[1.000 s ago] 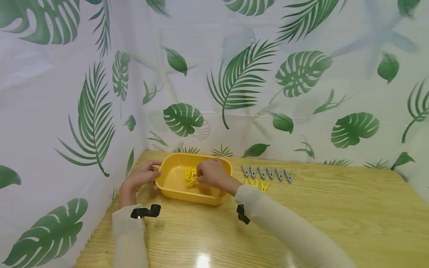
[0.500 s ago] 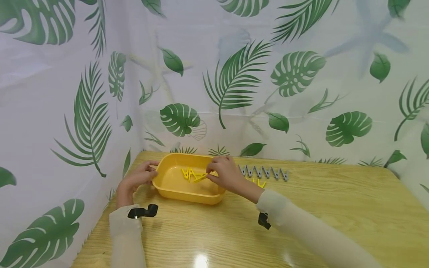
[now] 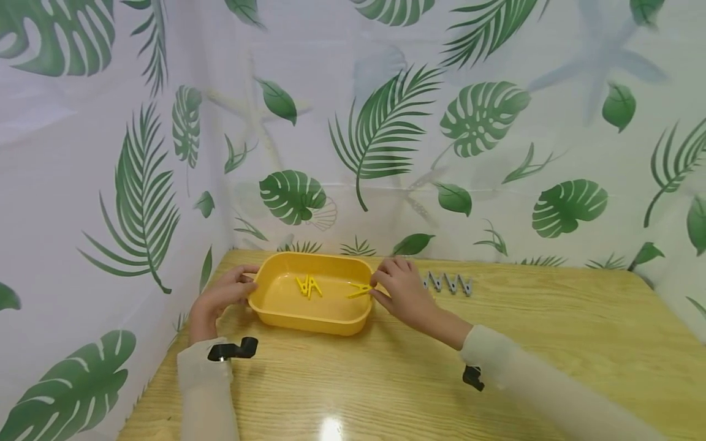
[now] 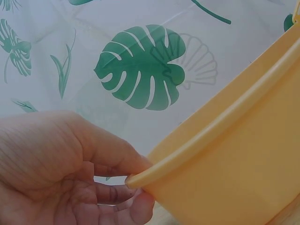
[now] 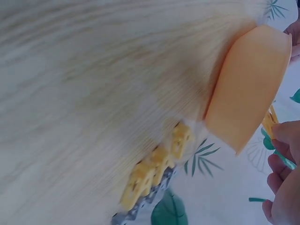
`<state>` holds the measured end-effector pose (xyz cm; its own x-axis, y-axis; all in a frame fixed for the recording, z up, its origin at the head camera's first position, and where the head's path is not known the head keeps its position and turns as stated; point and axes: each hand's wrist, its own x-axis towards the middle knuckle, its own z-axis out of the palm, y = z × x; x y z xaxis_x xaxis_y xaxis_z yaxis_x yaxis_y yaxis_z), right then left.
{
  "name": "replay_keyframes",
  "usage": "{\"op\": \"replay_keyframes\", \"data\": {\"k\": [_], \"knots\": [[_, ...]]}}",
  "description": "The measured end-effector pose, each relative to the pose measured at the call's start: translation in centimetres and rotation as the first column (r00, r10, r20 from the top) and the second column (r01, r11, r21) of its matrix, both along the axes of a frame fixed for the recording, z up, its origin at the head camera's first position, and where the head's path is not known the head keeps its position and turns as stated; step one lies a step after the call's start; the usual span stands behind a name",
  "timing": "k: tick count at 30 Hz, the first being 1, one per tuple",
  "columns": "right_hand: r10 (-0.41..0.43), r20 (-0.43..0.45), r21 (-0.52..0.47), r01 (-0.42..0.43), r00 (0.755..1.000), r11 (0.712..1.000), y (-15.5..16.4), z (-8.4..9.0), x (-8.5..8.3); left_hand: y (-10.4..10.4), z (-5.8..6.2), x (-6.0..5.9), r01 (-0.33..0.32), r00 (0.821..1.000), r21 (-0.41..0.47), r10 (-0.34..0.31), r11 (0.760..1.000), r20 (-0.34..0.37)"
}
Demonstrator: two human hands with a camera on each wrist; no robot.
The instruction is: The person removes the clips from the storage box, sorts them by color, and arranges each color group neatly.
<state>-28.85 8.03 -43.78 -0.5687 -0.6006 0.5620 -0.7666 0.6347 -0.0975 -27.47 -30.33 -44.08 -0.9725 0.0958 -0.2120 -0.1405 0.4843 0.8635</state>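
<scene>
The right hand [image 3: 405,291] pinches a yellow plastic clothespin [image 3: 360,290] lying crosswise over the yellow plastic tub's [image 3: 309,321] right rim, while the left hand [image 3: 223,294] grips the left rim.

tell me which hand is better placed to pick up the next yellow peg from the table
Right, most likely. The right hand is at the tub's right end, beside the yellow pegs on the table, though it pinches a yellow peg over the rim. The left hand grips the tub's far left rim.

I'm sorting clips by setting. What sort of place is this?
Probably a staged tabletop booth, not a lived-in room: a wooden table walled by a leaf-print curtain, bearing only a yellow tub and neatly lined grey clothespins.
</scene>
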Motion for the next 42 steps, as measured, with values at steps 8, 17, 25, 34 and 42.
{"op": "replay_keyframes", "data": {"k": [8, 17, 25, 34, 42], "knots": [[-0.068, -0.035, -0.053, 0.066, 0.997, 0.996, 3.7, -0.6, -0.2, -0.2, -0.1, 0.0, 0.005, 1.000, 0.005, -0.005, 1.000, 0.002], [-0.169, -0.069, -0.062, 0.165, 0.983, 0.984, 7.8, -1.4, -0.1, -0.2, 0.2, 0.0, -0.003, 1.000, -0.012, 0.004, 1.000, 0.009], [-0.256, -0.075, -0.040, 0.254, 0.964, 0.966, 10.4, -2.1, 0.4, -0.3, 0.2, 0.1, 0.007, 1.000, -0.009, -0.007, 1.000, 0.005], [-0.317, -0.125, -0.019, 0.317, 0.940, 0.948, 12.0, -2.9, 0.9, -0.2, 0.1, 0.1, 0.001, 1.000, -0.005, -0.001, 1.000, 0.007], [-0.339, -0.128, 0.042, 0.347, 0.932, 0.937, 12.5, -3.4, 1.2, -0.1, -0.1, 0.0, -0.005, 1.000, -0.008, 0.005, 1.000, 0.003]]}}
